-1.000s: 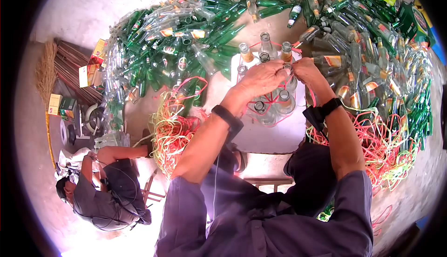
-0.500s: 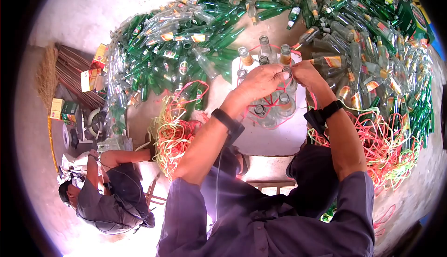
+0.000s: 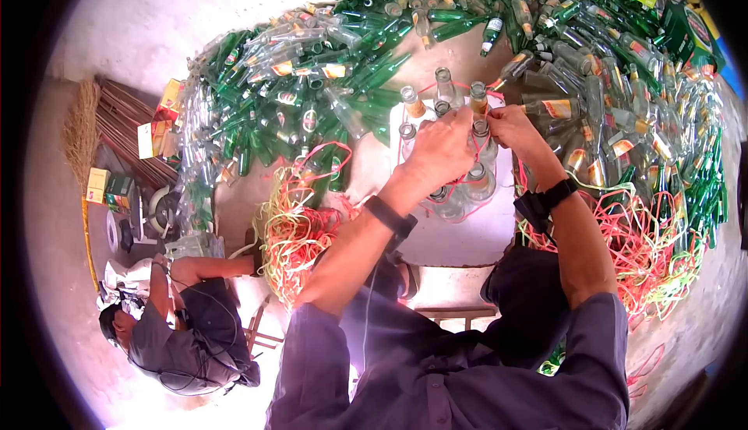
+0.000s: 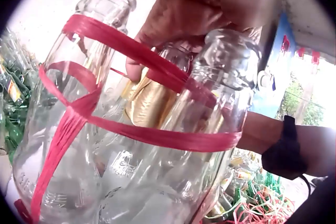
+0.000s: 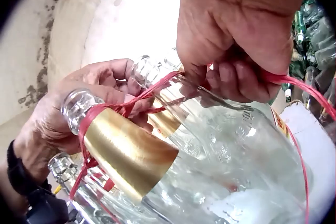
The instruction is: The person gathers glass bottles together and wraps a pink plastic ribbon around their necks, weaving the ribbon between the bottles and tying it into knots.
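On a white stool-like surface, a cluster of clear glass bottles (image 3: 478,182) stands upright, red plastic strap (image 4: 157,132) looped around their necks. My right hand (image 5: 236,45) grips the strap with curled fingers beside a bottle neck; its loose tail runs out past the little-finger side. Across the bottle tops reaches my left hand (image 3: 442,149), pinching the strap near another neck. Some of its fingertips are hidden behind glass. Gold foil (image 5: 128,153) wraps one neck close to both hands, and twisted strap crosses just above it.
Heaps of green and clear bottles (image 3: 312,64) curve around the white surface (image 3: 444,243). Tangles of red and yellow-green strap lie at left (image 3: 300,231) and right (image 3: 639,251). A seated person (image 3: 183,329) is at lower left, near a broom (image 3: 80,134).
My left hand has shifted slightly up and right over the bottle tops, its forearm following. The right hand stays near the same neck. The head view has moved slightly.
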A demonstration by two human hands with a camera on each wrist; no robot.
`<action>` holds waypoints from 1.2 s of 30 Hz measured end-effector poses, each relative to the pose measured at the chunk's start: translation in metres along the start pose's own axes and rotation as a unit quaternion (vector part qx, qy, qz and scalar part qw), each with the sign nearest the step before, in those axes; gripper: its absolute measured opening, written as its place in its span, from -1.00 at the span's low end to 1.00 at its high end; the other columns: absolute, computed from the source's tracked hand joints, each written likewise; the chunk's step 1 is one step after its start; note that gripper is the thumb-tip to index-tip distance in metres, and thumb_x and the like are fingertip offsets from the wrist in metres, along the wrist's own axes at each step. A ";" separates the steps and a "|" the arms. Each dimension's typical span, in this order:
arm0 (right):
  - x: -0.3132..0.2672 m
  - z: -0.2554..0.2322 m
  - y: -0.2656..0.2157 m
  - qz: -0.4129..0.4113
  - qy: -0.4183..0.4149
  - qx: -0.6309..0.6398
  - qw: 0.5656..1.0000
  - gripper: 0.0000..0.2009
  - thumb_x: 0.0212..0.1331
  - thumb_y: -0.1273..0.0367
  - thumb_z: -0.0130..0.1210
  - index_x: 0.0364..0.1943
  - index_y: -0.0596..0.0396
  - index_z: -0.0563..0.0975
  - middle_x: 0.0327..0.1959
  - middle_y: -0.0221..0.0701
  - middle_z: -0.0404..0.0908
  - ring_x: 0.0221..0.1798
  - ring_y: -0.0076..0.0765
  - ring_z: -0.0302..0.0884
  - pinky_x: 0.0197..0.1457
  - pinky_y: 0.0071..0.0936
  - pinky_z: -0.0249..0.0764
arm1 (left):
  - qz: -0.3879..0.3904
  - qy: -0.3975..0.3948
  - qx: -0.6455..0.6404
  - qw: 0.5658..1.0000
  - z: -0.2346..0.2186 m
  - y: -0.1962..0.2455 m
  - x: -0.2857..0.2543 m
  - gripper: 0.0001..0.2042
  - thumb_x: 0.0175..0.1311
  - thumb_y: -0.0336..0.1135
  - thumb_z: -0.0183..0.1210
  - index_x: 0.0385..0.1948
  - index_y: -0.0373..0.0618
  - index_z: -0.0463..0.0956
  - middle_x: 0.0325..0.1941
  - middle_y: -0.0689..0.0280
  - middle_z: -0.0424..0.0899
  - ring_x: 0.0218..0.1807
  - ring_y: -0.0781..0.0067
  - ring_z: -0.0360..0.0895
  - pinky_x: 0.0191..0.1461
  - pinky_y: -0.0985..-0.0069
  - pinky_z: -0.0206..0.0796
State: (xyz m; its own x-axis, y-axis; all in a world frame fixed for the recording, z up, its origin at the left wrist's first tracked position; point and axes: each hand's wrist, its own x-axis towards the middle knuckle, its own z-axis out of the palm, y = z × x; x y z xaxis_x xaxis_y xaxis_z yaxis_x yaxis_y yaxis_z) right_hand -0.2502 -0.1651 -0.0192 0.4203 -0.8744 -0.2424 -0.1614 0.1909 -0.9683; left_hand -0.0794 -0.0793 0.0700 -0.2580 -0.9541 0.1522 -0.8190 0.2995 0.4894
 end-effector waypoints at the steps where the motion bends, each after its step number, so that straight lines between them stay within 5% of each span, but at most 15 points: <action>1: -0.002 -0.001 -0.002 -0.007 -0.008 -0.001 1.000 -0.73 0.20 0.34 0.12 -0.62 0.16 0.56 -0.74 -0.58 0.34 -0.68 -0.66 0.22 -0.61 -0.54 0.11 | -0.007 0.024 0.028 0.999 -0.001 0.006 0.000 -0.84 0.19 -0.40 0.12 -0.29 -0.22 0.37 -0.36 -0.01 0.63 -0.26 -0.20 0.59 -0.20 0.01 0.39; 11: -0.022 -0.011 -0.022 -0.016 -0.062 0.026 0.998 -0.79 0.27 0.34 0.15 -0.43 0.22 0.61 -0.63 -0.56 0.41 -0.62 -0.67 0.25 -0.58 -0.62 0.16 | -0.113 0.042 0.047 0.992 -0.024 0.016 0.006 -0.87 -0.05 -0.44 0.14 -0.43 -0.14 0.43 -0.46 0.02 0.64 -0.33 -0.18 0.60 -0.22 0.04 0.42; 21: -0.024 -0.012 -0.015 -0.071 -0.061 0.004 0.996 -0.83 0.28 0.40 0.14 -0.29 0.27 0.65 -0.59 -0.56 0.48 -0.59 -0.70 0.29 -0.55 -0.65 0.21 | -0.078 0.079 0.140 0.984 -0.034 -0.007 0.006 -0.92 0.01 -0.41 0.14 -0.45 -0.08 0.46 -0.47 0.05 0.65 -0.33 -0.14 0.62 -0.21 0.04 0.42; 36: -0.032 -0.003 -0.024 -0.099 -0.008 -0.042 0.994 -0.82 0.19 0.46 0.10 -0.29 0.32 0.67 -0.60 -0.55 0.50 -0.52 -0.70 0.34 -0.43 -0.60 0.30 | -0.110 0.198 0.034 0.973 -0.019 -0.039 0.029 -0.96 0.09 -0.57 0.09 -0.49 -0.20 0.47 -0.50 -0.06 0.60 -0.36 -0.20 0.60 -0.31 0.06 0.40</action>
State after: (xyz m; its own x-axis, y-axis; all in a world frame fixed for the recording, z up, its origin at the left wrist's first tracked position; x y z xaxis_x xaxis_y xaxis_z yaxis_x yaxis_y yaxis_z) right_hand -0.2625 -0.1433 0.0120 0.4660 -0.8834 -0.0489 -0.1469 -0.0228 -0.9889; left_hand -0.0453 -0.1186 0.0713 0.1335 -0.9171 0.3758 -0.8677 0.0750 0.4913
